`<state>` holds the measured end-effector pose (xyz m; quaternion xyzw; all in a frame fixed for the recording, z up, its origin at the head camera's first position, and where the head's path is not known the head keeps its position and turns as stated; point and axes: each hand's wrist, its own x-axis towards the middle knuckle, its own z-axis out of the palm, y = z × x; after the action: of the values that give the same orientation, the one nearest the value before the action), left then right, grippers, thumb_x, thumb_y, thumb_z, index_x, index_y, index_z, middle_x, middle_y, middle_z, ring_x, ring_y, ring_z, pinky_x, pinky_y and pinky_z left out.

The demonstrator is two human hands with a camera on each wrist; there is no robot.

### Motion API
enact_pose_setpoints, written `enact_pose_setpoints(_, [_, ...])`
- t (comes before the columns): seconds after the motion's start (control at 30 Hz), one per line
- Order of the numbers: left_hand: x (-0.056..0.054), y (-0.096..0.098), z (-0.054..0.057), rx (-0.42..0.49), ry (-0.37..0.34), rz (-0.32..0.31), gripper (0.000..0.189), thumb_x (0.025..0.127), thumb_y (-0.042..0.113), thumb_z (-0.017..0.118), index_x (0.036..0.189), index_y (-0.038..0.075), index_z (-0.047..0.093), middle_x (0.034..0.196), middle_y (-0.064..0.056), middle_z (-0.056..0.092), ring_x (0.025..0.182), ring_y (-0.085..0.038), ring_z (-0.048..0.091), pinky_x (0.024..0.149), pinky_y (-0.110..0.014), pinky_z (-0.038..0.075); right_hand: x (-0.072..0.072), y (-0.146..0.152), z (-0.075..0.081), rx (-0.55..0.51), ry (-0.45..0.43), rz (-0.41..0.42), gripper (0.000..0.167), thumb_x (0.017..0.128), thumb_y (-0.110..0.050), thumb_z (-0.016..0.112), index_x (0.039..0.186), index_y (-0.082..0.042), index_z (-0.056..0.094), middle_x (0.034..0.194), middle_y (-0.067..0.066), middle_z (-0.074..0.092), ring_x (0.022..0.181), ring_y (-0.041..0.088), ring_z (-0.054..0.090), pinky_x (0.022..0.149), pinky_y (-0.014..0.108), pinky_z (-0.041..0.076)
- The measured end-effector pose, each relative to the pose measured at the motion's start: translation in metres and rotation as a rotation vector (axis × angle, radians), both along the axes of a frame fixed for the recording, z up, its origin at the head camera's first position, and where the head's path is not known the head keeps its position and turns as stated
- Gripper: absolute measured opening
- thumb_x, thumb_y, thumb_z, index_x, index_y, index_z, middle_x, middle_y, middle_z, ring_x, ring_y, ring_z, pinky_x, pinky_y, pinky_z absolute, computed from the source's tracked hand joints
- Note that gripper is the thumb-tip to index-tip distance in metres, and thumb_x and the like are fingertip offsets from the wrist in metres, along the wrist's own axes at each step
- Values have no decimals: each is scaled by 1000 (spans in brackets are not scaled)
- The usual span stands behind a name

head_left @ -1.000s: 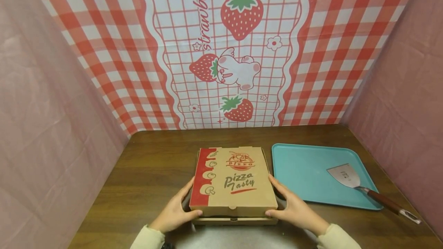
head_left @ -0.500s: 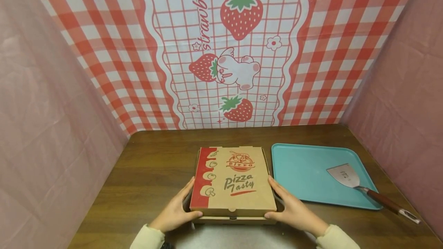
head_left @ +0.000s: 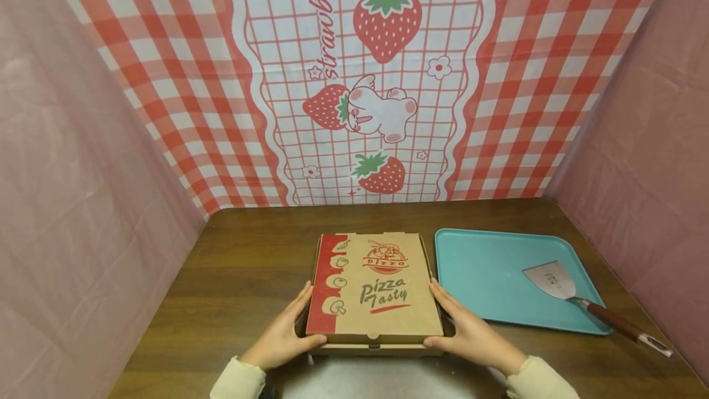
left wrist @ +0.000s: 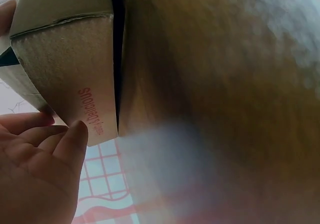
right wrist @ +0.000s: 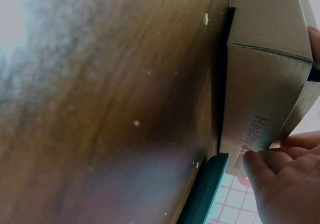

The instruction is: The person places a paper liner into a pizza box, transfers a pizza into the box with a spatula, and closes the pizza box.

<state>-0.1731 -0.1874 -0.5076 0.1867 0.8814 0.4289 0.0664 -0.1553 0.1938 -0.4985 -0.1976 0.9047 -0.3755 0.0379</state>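
A brown cardboard pizza box (head_left: 388,319) with a red strip and printed lettering lies on the table, its lid down. My left hand (head_left: 285,334) grips its left side, the thumb at the front corner and the fingers along the side. At the opposite side my right hand (head_left: 473,337) holds it the same way. In the left wrist view, fingertips (left wrist: 78,129) press the printed side wall of the box (left wrist: 70,69). The right wrist view has fingertips (right wrist: 250,159) against the other printed wall of the box (right wrist: 265,94).
A turquoise tray (head_left: 487,288) lies right of the box, close to it. Across it rests a metal pizza server (head_left: 554,280), its brown handle reaching past the tray's rim. The wooden table (head_left: 238,276) meets a strawberry-print cloth (head_left: 388,103) behind, with pink cloth at both sides.
The lid's front edge has come slightly lower and its front flap shows narrower. Both hands keep their places at the sides; tray and pizza server have not moved.
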Motion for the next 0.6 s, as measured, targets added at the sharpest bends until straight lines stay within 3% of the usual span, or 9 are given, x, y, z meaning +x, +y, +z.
enact_pose_setpoints(0.23, [1,0,1,-22,12,16,93,82,42,77,155,10,28,163,-12,21,148,-33,26,115,-61,28,1,0,-1,19,-3,-6,99,85,-52,70,155,-1,22,163,20,14,143,44,27,111,63,31])
enact_pose_setpoints(0.6, [0,2,1,-71,23,1,97,79,40,79,154,4,28,163,-13,20,147,-35,28,113,-61,31,2,0,-3,75,20,2,94,89,-53,65,154,-1,22,164,19,10,143,44,29,111,60,33])
